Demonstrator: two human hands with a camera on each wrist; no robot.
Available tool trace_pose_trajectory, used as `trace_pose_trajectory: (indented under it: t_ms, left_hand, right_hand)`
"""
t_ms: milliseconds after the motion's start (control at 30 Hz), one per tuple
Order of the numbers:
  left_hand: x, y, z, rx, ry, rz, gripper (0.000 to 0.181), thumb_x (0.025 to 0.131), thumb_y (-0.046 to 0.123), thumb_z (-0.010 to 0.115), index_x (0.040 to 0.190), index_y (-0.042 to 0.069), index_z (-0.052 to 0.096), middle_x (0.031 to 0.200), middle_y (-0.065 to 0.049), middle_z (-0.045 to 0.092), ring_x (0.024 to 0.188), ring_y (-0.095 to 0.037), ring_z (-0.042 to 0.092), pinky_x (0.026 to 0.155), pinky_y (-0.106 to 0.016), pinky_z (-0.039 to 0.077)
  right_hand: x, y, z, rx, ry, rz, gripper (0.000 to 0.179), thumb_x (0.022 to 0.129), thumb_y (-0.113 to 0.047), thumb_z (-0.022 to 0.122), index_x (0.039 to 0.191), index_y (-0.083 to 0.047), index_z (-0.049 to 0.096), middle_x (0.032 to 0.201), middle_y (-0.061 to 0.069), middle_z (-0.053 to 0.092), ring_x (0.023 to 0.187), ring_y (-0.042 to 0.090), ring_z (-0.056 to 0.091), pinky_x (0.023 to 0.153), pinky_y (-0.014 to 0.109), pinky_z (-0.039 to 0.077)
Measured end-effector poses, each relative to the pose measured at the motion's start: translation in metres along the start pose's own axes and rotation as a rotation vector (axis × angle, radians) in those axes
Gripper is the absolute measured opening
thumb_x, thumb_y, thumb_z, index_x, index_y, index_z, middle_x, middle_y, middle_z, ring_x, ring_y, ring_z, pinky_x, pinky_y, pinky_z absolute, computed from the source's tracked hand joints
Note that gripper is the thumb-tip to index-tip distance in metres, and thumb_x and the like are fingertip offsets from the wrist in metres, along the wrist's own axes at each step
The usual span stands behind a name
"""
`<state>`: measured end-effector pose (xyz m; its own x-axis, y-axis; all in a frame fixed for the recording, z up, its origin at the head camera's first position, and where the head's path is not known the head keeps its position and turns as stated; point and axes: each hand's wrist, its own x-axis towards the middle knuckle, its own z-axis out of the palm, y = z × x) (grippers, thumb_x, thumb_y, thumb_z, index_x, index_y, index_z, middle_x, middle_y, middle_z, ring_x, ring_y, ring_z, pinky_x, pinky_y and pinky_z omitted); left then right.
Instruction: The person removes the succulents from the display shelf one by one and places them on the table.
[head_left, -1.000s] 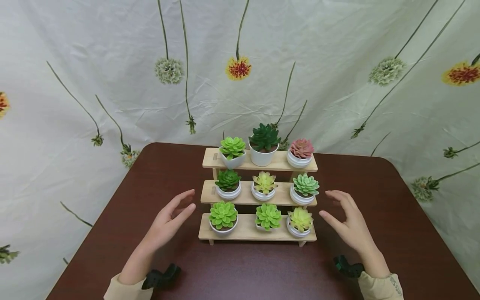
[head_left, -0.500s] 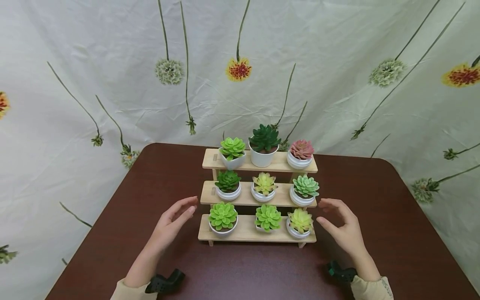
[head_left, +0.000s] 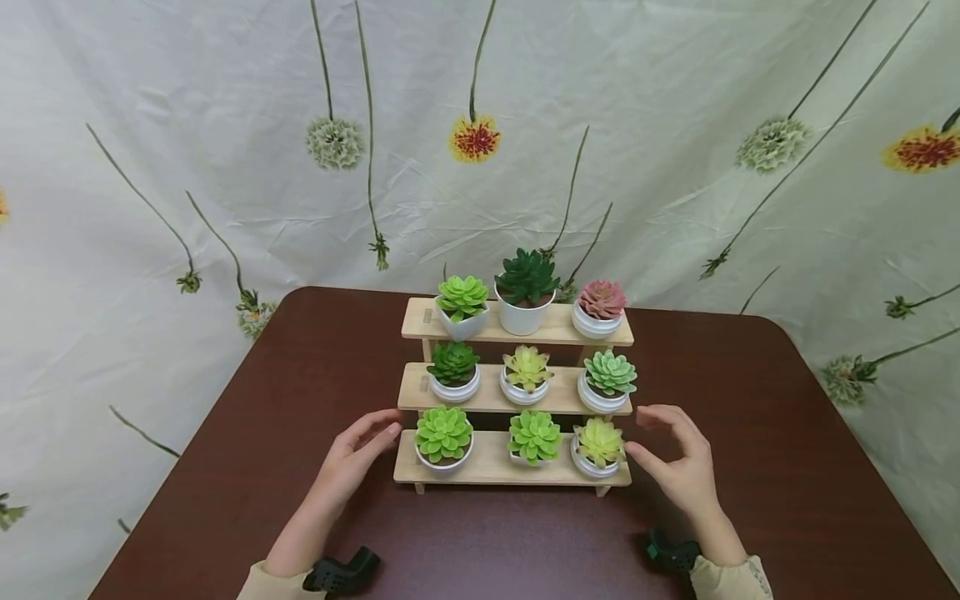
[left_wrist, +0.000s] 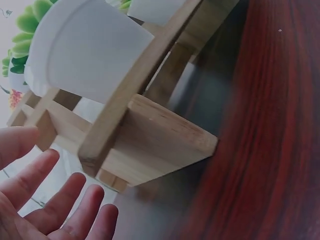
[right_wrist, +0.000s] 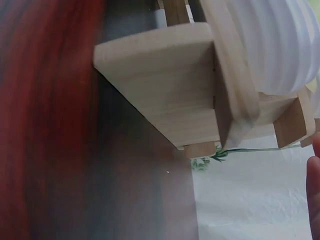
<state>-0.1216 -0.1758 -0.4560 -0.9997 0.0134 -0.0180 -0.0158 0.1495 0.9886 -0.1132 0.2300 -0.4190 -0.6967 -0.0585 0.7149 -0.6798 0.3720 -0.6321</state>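
Note:
A three-tier wooden stand bears potted succulents in white pots, three on each tier. My left hand is at the stand's left side, fingers loosely spread. In the left wrist view those fingers show beside the stand's end panel, holding nothing. On the opposite side, my right hand curves loosely, its thumb tip close to the yellow-green succulent at the bottom right. The right wrist view catches only a sliver of the fingers at its edge, apart from the stand's side panel.
The stand is on a dark red-brown table. Behind hangs a white cloth printed with flowers. At the top tier are a tall dark green succulent and a pink one. Black devices are strapped at both wrists.
Both hands have moved inward towards the stand's two sides and slightly nearer the front. The stand and its pots keep their places, with a slight shift of the view.

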Motion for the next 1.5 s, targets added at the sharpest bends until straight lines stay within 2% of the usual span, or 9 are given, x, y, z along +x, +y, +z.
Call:
trace_pose_trajectory:
  t_ms: [233,500,633,867,1000,1167,1300,1500]
  left_hand:
    - [0.001,-0.008,0.002,0.007,-0.02,-0.021,0.033,0.093,0.022,0.06,0.119,0.001,0.061,0.121,-0.014,0.058,0.1,-0.008,0.057,0.085,-0.021,0.046]
    - [0.0,-0.014,0.004,-0.001,-0.031,-0.025,0.032,0.093,0.021,0.06,0.118,0.0,0.061,0.118,-0.016,0.06,0.099,-0.008,0.058,0.082,-0.023,0.048]
    - [0.001,-0.017,0.005,-0.015,-0.027,-0.041,0.033,0.093,0.022,0.061,0.118,0.001,0.061,0.118,-0.015,0.06,0.1,-0.009,0.058,0.082,-0.023,0.049]
    - [-0.001,-0.02,0.008,-0.053,-0.021,-0.097,0.035,0.092,0.021,0.062,0.12,0.001,0.06,0.114,-0.015,0.063,0.098,-0.01,0.06,0.078,-0.025,0.051]
    - [-0.003,-0.021,0.009,-0.054,-0.006,-0.106,0.035,0.091,0.021,0.064,0.12,0.002,0.061,0.11,-0.013,0.065,0.096,-0.01,0.061,0.076,-0.027,0.052]
    - [-0.003,-0.022,0.008,-0.085,-0.01,-0.1,0.036,0.091,0.02,0.063,0.121,0.001,0.06,0.11,-0.013,0.065,0.095,-0.012,0.062,0.075,-0.029,0.053]
    - [-0.002,-0.024,0.007,-0.105,-0.017,-0.087,0.037,0.091,0.019,0.063,0.121,-0.001,0.059,0.11,-0.014,0.065,0.096,-0.012,0.063,0.076,-0.029,0.053]
    - [-0.001,-0.025,0.007,-0.127,-0.027,-0.064,0.037,0.091,0.017,0.063,0.121,-0.004,0.058,0.109,-0.015,0.065,0.095,-0.012,0.063,0.075,-0.029,0.054]
  right_hand:
    - [-0.004,0.002,0.005,0.032,-0.002,-0.031,0.043,0.057,0.017,0.076,0.097,0.015,0.061,0.089,0.026,0.06,0.085,0.015,0.059,0.077,0.02,0.046]
    - [-0.01,0.004,0.009,0.052,-0.042,-0.034,0.047,0.056,0.019,0.076,0.1,0.014,0.061,0.092,0.026,0.061,0.084,0.02,0.06,0.078,0.02,0.048]
    - [-0.013,0.004,0.011,0.048,-0.053,-0.021,0.05,0.055,0.019,0.077,0.102,0.014,0.06,0.095,0.025,0.061,0.088,0.018,0.061,0.08,0.021,0.047]
    - [-0.017,0.003,0.014,0.015,-0.09,0.047,0.058,0.053,0.019,0.078,0.107,0.013,0.059,0.101,0.025,0.061,0.097,0.013,0.058,0.083,0.02,0.045]
    - [-0.018,0.002,0.016,0.021,-0.111,0.069,0.062,0.052,0.018,0.079,0.109,0.014,0.057,0.103,0.026,0.06,0.1,0.011,0.057,0.084,0.019,0.044]
    - [-0.02,0.003,0.017,0.039,-0.127,0.069,0.068,0.048,0.016,0.081,0.111,0.016,0.054,0.104,0.027,0.058,0.102,0.008,0.055,0.086,0.018,0.042]
    - [-0.022,0.0,0.02,0.011,-0.144,0.11,0.073,0.047,0.013,0.084,0.113,0.014,0.053,0.108,0.026,0.056,0.104,0.005,0.051,0.089,0.015,0.038]
    - [-0.024,-0.003,0.025,0.003,-0.174,0.179,0.079,0.051,0.011,0.086,0.12,0.013,0.049,0.114,0.027,0.054,0.108,-0.001,0.048,0.093,0.013,0.035]
